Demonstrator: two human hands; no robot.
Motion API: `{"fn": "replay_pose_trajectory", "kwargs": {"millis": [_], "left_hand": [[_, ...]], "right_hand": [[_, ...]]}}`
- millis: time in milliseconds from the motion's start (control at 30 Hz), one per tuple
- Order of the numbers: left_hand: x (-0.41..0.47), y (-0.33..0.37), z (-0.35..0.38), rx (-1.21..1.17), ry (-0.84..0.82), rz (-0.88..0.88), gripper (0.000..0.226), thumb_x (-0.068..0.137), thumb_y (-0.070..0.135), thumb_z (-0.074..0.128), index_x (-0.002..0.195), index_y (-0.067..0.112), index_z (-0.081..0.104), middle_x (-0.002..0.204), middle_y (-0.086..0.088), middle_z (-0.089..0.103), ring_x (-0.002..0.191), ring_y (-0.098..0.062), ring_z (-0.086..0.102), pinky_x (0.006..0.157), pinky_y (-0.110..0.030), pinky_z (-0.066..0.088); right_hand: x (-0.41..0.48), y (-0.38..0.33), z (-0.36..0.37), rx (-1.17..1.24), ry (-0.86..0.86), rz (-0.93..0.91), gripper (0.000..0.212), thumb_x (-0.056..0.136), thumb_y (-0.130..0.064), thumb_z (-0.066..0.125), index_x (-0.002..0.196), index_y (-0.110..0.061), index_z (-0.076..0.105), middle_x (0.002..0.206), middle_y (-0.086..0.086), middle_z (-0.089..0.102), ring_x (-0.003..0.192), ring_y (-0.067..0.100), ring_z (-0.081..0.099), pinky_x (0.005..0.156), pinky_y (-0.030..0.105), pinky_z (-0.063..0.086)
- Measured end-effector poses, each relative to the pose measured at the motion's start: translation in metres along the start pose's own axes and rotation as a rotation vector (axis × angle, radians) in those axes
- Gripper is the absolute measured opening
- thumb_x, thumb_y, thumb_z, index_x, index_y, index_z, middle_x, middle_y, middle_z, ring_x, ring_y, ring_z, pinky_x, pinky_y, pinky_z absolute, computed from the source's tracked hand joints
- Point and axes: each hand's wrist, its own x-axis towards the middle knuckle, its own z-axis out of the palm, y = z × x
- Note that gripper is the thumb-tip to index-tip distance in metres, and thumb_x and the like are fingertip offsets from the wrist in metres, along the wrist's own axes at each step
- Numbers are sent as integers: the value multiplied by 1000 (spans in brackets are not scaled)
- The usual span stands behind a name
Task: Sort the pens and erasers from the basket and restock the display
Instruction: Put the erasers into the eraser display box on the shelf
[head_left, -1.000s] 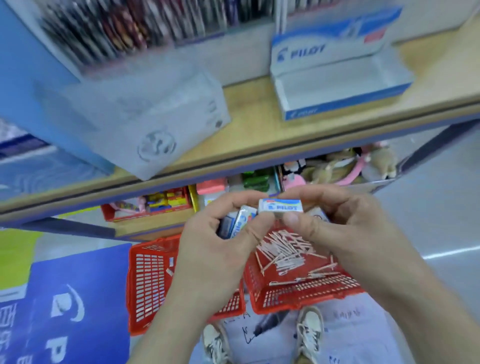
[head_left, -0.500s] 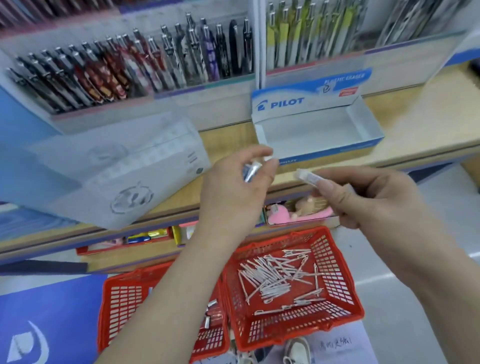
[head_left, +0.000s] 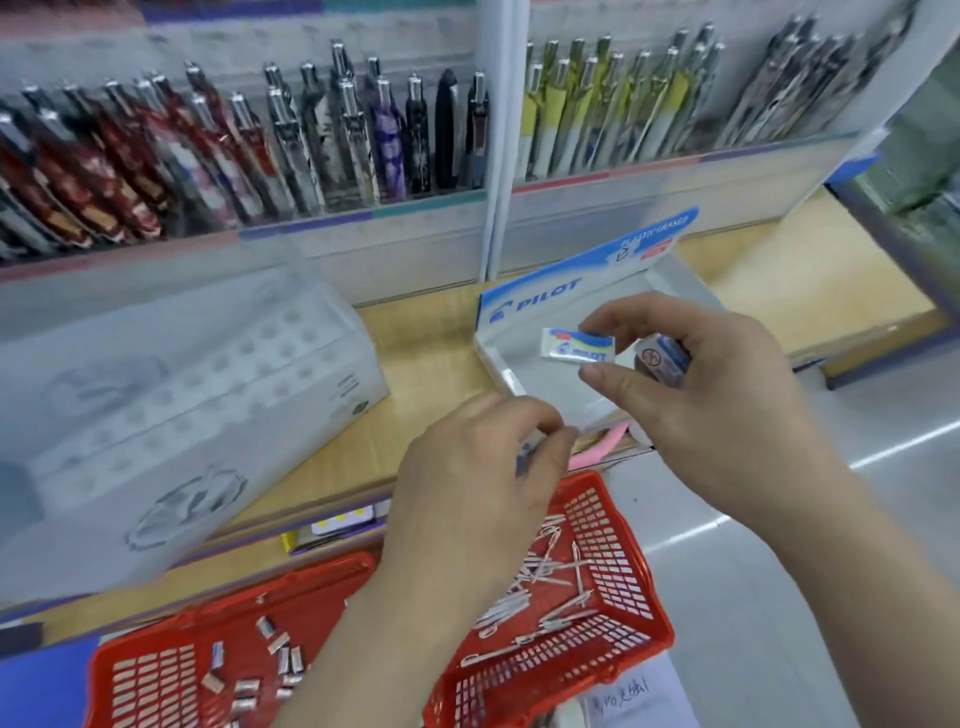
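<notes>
Pinching a Pilot eraser (head_left: 579, 345) between thumb and forefinger, the right hand (head_left: 727, 415) hangs above the open tray of the Pilot eraser box (head_left: 530, 304). The eraser's white, blue and yellow sleeve faces up over the tray's left half. A second eraser (head_left: 662, 358) sits just right of the first, tucked among the same hand's other curled fingers, one end turned toward the camera. Whether either eraser touches the box cannot be told.

The left hand (head_left: 478, 483) is in front of the box, near its front left corner. Its fingers are curled, with thumb and fingertips pressed together on a small bluish object (head_left: 524, 457) too blurred to name.

The box stands on a wooden shelf (head_left: 431, 364), its header card upright at the back. Left of the box on that shelf lies a clear plastic case (head_left: 182, 389). Behind the box, display pens (head_left: 311, 145) stand in racks: dark red and patterned barrels to the back left, yellow-green ones straight behind.

Below and in front of the box are two red baskets. The pen basket (head_left: 631, 587), partly under the left forearm, holds a loose heap of slim white pens (head_left: 550, 571). The eraser basket (head_left: 156, 675), farther left, holds scattered loose erasers (head_left: 275, 654). A pink item (head_left: 602, 447) shows under the shelf edge just in front of the box.
</notes>
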Motion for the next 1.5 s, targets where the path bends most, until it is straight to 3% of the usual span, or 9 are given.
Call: {"fn": "replay_pose_trajectory", "kwargs": {"millis": [167,300,367,500,600,867,1133,1333,1500], "left_hand": [[0,9,-11,-236,189,-203,10,81,27,67,88,34,63,69,16,64,52,-2,55,47,-13,40],[12,8,-7,-213,100,-215,38,81,35,68,116,46,60,84,17,66,71,1,60,68,-19,50],[15,8,-3,-200,81,-222,33,80,34,70,112,41,65,89,15,68,79,-1,63,75,-28,53],[19,14,-3,-276,48,-247,13,82,33,67,95,35,70,80,19,67,71,4,63,58,-11,45],[19,19,-1,-307,55,-286,14,80,32,70,94,34,71,79,18,69,69,2,64,57,-13,48],[15,9,6,-149,360,-354,15,74,29,75,82,39,67,78,19,66,78,6,58,62,-4,40],[31,1,3,-112,289,-397,18,73,31,77,78,46,68,77,31,66,78,9,60,64,-4,42],[39,-1,1,-90,305,-447,14,68,30,80,69,34,67,64,16,67,54,0,59,51,-19,48],[49,6,4,64,334,-467,22,65,30,77,65,28,56,58,13,62,55,-3,57,53,-28,50]], "right_hand": [[7,7,0,-52,-63,-19,22,77,-25,75,85,-39,61,81,-22,61,72,11,55,62,13,44],[12,12,-1,-3,-150,-70,23,78,-24,74,85,-41,61,78,-26,62,76,3,57,64,11,43],[14,17,-3,38,-189,-83,24,79,-23,73,87,-42,62,79,-32,61,79,-5,58,67,5,41],[19,25,-10,188,-279,-87,28,80,-21,72,100,-40,66,95,-19,67,96,-5,60,82,8,45],[24,27,-14,271,-327,-79,25,75,-26,74,96,-39,68,99,-28,67,97,-10,60,80,5,44],[41,35,-3,17,-298,-142,21,78,-25,75,90,-40,65,89,-26,62,91,-1,56,71,10,47],[47,27,17,-194,-213,-237,25,82,-29,72,107,-29,70,99,-8,70,93,16,61,83,32,49],[44,30,28,-272,-90,-288,19,77,-26,75,94,-23,67,81,-2,72,75,28,65,66,39,53],[41,32,36,-384,26,-324,22,63,-21,85,72,-20,65,62,0,64,57,28,60,47,29,46]]}}
